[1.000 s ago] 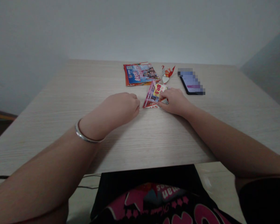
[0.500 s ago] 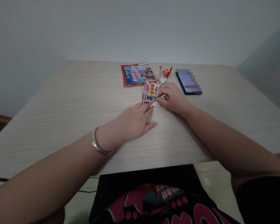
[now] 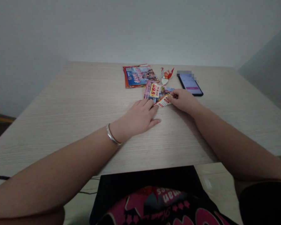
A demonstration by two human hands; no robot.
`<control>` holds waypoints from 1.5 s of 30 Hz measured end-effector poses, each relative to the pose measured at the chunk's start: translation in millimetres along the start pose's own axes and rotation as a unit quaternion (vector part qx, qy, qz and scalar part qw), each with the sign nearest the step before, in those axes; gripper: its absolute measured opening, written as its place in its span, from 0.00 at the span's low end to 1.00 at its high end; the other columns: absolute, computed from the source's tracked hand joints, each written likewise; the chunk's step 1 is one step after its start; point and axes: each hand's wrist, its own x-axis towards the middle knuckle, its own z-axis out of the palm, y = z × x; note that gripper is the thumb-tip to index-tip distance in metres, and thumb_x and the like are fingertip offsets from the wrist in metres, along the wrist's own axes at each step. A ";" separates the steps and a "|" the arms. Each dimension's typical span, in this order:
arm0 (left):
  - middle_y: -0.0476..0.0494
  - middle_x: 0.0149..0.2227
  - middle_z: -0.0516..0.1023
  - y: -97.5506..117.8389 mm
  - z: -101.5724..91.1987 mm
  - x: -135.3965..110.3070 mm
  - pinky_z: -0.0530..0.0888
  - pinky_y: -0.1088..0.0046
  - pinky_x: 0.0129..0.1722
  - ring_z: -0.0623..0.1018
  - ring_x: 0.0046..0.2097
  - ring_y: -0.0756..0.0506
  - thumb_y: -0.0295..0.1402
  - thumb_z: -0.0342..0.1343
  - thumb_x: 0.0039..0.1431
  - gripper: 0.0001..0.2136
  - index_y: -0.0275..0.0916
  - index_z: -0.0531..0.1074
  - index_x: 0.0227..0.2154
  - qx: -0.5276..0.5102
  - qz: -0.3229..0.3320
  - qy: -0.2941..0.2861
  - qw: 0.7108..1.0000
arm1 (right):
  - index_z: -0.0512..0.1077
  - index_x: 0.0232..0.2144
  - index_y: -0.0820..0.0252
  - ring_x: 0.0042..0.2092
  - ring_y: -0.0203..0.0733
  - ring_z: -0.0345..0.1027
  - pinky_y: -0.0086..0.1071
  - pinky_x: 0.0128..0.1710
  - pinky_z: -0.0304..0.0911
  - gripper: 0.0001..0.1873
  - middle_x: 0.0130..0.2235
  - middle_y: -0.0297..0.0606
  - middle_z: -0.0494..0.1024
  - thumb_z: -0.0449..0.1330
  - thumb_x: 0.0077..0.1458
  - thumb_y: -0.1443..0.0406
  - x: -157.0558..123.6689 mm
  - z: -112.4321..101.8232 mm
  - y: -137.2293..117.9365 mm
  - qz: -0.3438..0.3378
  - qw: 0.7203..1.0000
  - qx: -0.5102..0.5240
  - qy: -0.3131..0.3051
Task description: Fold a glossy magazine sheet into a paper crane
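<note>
A printed paper sheet lies on the table with its near right edge folded over, showing a pale strip with red marks. My left hand rests flat on its near left edge, fingers stretched and thumb apart. At the fold's right end, my right hand pinches the paper between thumb and fingers. Just beyond the sheet stands a small folded paper figure in white, orange and red. Part of the sheet is hidden under my fingers.
A stack of colourful leaflets lies at the back, left of the paper figure. To the right is a smartphone with its screen lit. The pale wooden table meets a wall behind.
My right hand has slid right and slightly nearer along the fold, uncovering more of the printed sheet. My left hand has shifted slightly right and away from me.
</note>
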 end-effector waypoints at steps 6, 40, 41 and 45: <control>0.20 0.75 0.50 -11.7 17.3 0.5 0.54 0.55 0.75 0.55 0.76 0.32 0.49 0.44 0.75 0.35 0.20 0.55 0.70 -0.061 0.035 -0.008 0.997 | 0.79 0.35 0.58 0.39 0.49 0.73 0.39 0.36 0.57 0.13 0.39 0.46 0.84 0.57 0.64 0.59 -0.2 4.4 -4.5 0.009 0.999 -0.049 0.012; 0.27 0.76 0.48 -8.9 19.0 -0.4 0.50 0.53 0.76 0.52 0.77 0.33 0.54 0.40 0.75 0.37 0.30 0.50 0.75 -0.055 0.003 -0.045 0.997 | 0.76 0.35 0.58 0.42 0.49 0.72 0.39 0.40 0.62 0.13 0.40 0.45 0.82 0.62 0.62 0.54 -5.9 11.5 -4.8 -0.058 0.996 -0.034 0.060; 0.26 0.76 0.48 -8.9 19.3 -0.6 0.50 0.52 0.75 0.52 0.77 0.33 0.54 0.40 0.75 0.37 0.29 0.50 0.75 -0.053 0.004 -0.044 0.998 | 0.76 0.36 0.58 0.42 0.50 0.72 0.39 0.40 0.62 0.16 0.41 0.45 0.82 0.63 0.61 0.52 -6.4 12.0 -5.8 -0.057 0.996 -0.038 0.059; 0.25 0.76 0.49 -9.8 21.8 -1.0 0.50 0.53 0.76 0.52 0.77 0.34 0.54 0.40 0.75 0.38 0.29 0.50 0.74 -0.046 0.010 -0.037 0.998 | 0.75 0.37 0.59 0.42 0.51 0.73 0.40 0.40 0.63 0.22 0.42 0.48 0.82 0.64 0.58 0.46 -6.7 12.2 -8.5 -0.034 0.997 -0.045 0.047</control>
